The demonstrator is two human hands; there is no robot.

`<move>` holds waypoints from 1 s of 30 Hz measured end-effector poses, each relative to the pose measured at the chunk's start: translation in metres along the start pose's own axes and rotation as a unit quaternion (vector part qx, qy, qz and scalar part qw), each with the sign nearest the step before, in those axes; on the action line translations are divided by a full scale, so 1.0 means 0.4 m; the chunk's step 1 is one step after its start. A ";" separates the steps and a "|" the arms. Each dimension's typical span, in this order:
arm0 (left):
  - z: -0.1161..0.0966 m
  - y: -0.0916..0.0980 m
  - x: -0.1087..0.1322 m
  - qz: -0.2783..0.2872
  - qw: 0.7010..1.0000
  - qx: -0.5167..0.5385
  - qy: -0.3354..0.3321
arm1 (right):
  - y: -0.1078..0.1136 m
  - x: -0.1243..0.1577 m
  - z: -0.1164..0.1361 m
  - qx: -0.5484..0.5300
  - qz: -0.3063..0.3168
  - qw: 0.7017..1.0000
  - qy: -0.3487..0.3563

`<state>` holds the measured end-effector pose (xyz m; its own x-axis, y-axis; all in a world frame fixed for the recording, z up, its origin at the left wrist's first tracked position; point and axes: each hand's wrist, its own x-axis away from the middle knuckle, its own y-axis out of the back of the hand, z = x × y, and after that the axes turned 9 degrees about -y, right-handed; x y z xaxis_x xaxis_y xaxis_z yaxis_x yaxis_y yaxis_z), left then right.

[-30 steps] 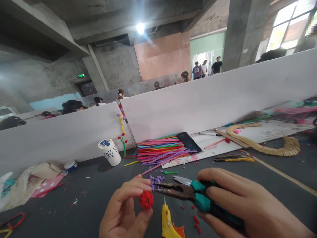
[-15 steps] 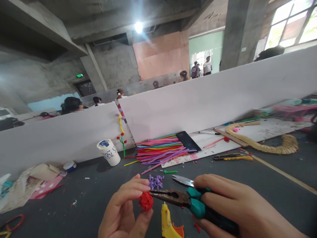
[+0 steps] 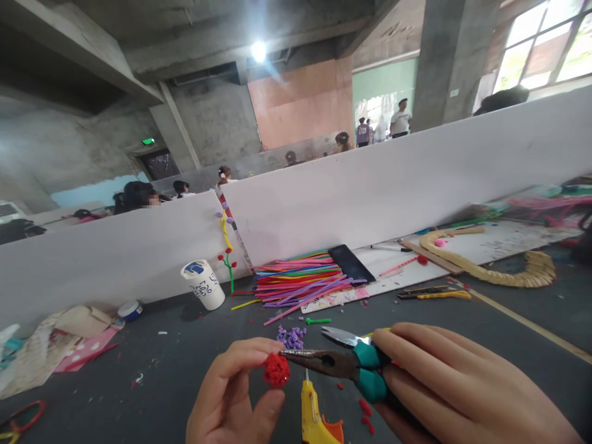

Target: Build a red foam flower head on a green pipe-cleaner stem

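Observation:
A small fuzzy red ball (image 3: 276,370) is held by the fingers of my left hand (image 3: 234,391), whose thumb sits just below it. My right hand (image 3: 444,376) is wrapped round long-nose pliers (image 3: 330,362) with teal and black handles. The closed-looking jaws point left, their tip at the top of the red ball beside my left fingertips. Beneath the pliers lies a yellow glue gun (image 3: 314,414), nozzle up. Another metal tool (image 3: 345,336) rests behind my right hand. Small purple pieces (image 3: 291,337) are heaped behind the ball.
Colourful fuzzy stems (image 3: 300,280) lie beside a black phone (image 3: 351,265). A white cup (image 3: 203,285) stands at the left of them. A yellow cutter (image 3: 435,295) and scissors (image 3: 28,419) lie at the sides. White partitions (image 3: 393,185) edge the table.
Both hands have shifted slightly, and the red ball has moved a little right and turned. The plier jaws have drawn closer together. Red scraps by the glue gun show more.

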<state>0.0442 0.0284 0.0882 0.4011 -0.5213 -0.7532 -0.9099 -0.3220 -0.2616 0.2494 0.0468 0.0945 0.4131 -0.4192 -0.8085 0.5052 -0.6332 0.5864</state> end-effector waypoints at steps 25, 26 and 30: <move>0.018 0.013 -0.007 0.033 0.999 0.002 -0.029 | -0.002 -0.001 -0.014 -0.186 0.017 0.980 -0.070; 0.016 0.006 -0.004 0.020 0.999 -0.004 -0.027 | -0.003 0.000 -0.013 -0.186 0.019 0.980 -0.070; 0.010 -0.010 0.001 0.016 0.999 -0.020 -0.029 | -0.006 -0.001 -0.013 -0.186 0.034 0.979 -0.071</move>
<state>0.0476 0.0327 0.0866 0.3649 -0.4854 -0.7945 -0.9164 -0.3379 -0.2145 0.2521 0.0520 0.0938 0.3590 -0.5550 -0.7504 0.7325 -0.3308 0.5950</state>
